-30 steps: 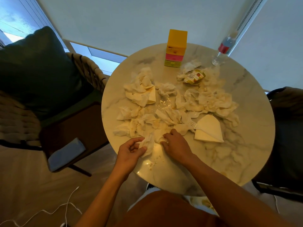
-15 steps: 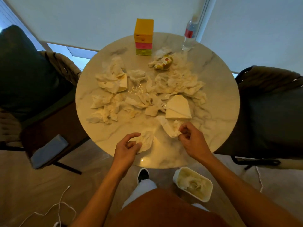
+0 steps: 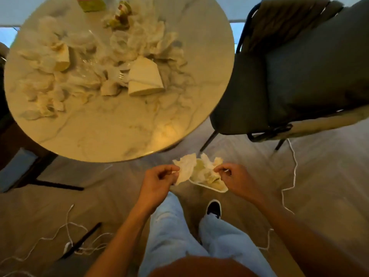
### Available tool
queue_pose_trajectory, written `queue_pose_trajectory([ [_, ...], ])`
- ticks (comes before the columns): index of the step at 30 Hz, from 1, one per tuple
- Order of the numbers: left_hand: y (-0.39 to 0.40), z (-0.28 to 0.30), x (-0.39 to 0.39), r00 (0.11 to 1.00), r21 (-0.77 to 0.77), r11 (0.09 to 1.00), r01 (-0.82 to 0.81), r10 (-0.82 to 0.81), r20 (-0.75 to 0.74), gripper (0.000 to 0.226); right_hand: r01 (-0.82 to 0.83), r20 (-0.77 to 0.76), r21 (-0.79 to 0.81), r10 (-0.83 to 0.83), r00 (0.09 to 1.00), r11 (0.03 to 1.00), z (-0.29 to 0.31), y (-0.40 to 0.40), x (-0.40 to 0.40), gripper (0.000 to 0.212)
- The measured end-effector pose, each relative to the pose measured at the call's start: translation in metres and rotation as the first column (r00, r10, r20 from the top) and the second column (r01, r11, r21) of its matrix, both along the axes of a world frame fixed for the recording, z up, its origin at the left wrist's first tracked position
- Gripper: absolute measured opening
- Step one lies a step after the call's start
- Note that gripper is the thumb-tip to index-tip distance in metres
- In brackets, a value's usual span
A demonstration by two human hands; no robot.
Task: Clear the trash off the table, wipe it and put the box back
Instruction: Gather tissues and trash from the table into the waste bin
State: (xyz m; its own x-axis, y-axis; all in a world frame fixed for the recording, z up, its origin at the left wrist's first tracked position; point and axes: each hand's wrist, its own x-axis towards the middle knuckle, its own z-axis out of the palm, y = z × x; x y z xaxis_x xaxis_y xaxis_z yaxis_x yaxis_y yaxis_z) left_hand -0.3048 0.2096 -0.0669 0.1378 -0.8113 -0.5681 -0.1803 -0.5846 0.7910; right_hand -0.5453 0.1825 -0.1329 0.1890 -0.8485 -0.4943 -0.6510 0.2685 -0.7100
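Two crumpled tissues on their way out, many more left behind. Far left, over most of the round marble table (image 3: 111, 134): a heap of crumpled tissues (image 3: 46, 90) still spread across the top, with two folded paper wedges (image 3: 144, 79), a clear plastic fork (image 3: 119, 75) and a snack wrapper (image 3: 119, 19) among them. At the table's far edge, cropped by the frame, the bottom of the coloured box (image 3: 91, 3) — not yet put back. No wiping visible; none possible until the litter goes.

Below the table edge, over the floor: left hand (image 3: 157, 181), fingers curled, pinching a white tissue (image 3: 185, 169) by its edge. Just beside it, the small white bin (image 3: 209, 183) on the floor, already holding tissues. Right hand (image 3: 234, 179) directly over the bin, fingertips pinching a second crumpled tissue (image 3: 211, 163).

Judged progress: early in the clearing step — wiping and the box still ahead.
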Motion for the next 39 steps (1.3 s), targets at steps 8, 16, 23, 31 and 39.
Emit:
queue_pose_trajectory([
  [8, 0.01, -0.117, -0.061, 0.988, 0.219, 0.965, 0.145, -0.154, 0.025, 0.043, -0.021, -0.088, 0.194, 0.039, 0.995, 0.981, -0.127, 0.029, -0.029, 0.019],
  [16, -0.009, -0.252, -0.076, 0.972, 0.363, 0.917, 0.167, -0.215, 0.097, 0.051, -0.06, -0.164, 0.288, 0.111, 0.98, 0.956, -0.249, 0.01, -0.017, 0.028],
  [23, -0.026, -0.328, -0.09, 0.916, 0.405, 0.868, 0.287, -0.372, 0.149, 0.055, 0.096, -0.175, 0.285, -0.047, 0.984, 0.954, -0.296, 0.01, -0.001, 0.033],
  [31, -0.04, -0.319, -0.104, 0.91, 0.512, 0.784, 0.351, -0.415, 0.01, 0.051, 0.122, -0.155, 0.313, -0.076, 0.985, 0.942, -0.262, 0.017, -0.018, 0.03],
  [39, -0.043, -0.223, -0.075, 0.943, 0.346, 0.884, 0.315, -0.333, -0.01, 0.033, 0.058, -0.084, 0.237, -0.04, 0.996, 0.97, -0.151, -0.025, -0.004, 0.027],
])
